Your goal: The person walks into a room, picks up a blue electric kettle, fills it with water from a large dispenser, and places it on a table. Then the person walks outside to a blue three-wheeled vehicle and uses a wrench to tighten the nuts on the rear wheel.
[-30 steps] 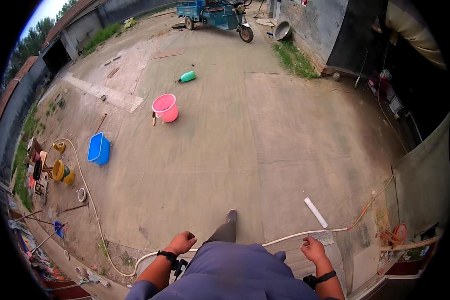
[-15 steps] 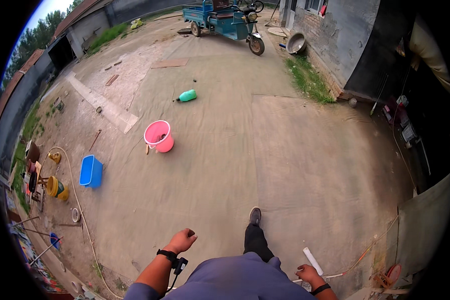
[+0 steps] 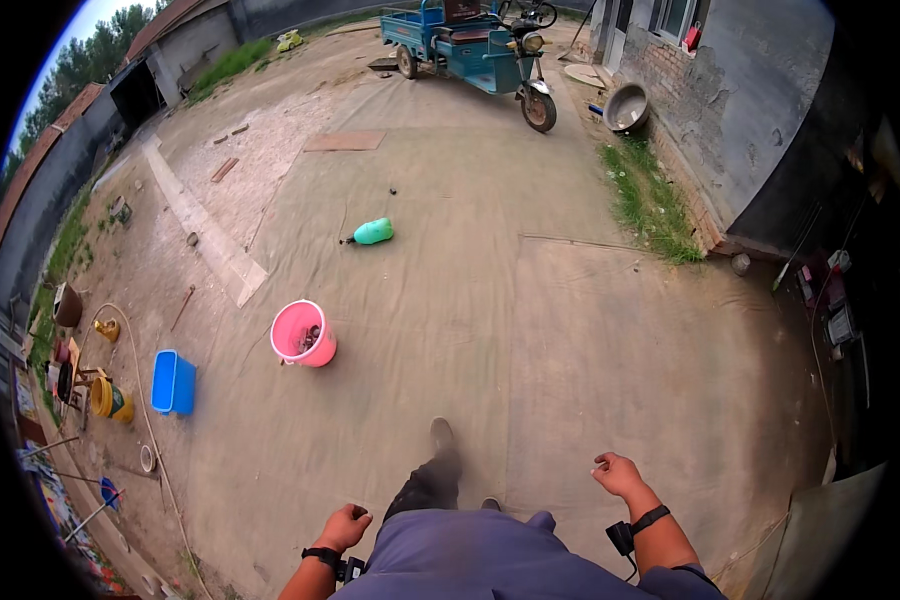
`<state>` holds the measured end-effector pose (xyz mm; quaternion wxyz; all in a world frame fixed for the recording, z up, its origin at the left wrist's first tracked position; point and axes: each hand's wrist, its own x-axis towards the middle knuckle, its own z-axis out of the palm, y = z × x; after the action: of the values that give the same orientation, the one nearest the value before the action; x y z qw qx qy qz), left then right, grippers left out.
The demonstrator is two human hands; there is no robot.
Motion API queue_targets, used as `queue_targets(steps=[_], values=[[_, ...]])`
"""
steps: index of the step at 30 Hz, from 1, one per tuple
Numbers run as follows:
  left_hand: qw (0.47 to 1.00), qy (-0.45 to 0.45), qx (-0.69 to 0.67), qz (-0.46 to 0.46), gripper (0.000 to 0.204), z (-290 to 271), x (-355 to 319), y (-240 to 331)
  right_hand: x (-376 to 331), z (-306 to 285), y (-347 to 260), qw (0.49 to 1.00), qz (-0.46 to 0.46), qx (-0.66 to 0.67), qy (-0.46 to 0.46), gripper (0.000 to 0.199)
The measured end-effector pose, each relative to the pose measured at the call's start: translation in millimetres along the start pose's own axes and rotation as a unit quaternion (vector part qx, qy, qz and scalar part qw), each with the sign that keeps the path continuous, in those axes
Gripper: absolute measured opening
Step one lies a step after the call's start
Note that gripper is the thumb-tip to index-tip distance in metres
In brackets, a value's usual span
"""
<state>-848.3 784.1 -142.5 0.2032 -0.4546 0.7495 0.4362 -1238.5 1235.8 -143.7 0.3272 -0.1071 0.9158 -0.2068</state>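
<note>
I look down at a concrete yard. My left hand hangs low beside my hip, fingers curled, holding nothing; a black band sits on its wrist. My right hand is raised a little to the side, fingers loosely bent and empty, also with a black wrist band. One dark trouser leg and shoe step forward between the hands. The nearest thing ahead is a pink bucket with dark bits inside, left of centre.
A green bottle lies farther ahead. A blue tub, a yellow bucket and a hose are at the left. A blue three-wheeled cart and a metal basin stand by the brick wall at the top right.
I have walked forward: the pink bucket, bottle and cart are closer. My right hand swung up and forward, my left hand dropped back. The white pipe on the ground has left the view.
</note>
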Motion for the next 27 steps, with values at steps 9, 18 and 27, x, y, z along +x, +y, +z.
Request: queue_targets(steps=[9, 18, 27], values=[[1.0, -0.007, -0.02, 0.005, 0.045, -120, 244, 172, 243, -71, -125, 0.999, 0.008, 0.024, -0.042, 0.042], [0.995, 0.053, 0.032, 0.084, 0.044, -290, 467, 414, 453, -154, -213, 0.983, 0.095, 0.023, -0.157, 0.044], [0.995, 0.08, -0.064, 0.004, 0.043, -370, 648, 544, 816, -285, -364, 0.991, 0.029, -0.014, -0.131, 0.043]])
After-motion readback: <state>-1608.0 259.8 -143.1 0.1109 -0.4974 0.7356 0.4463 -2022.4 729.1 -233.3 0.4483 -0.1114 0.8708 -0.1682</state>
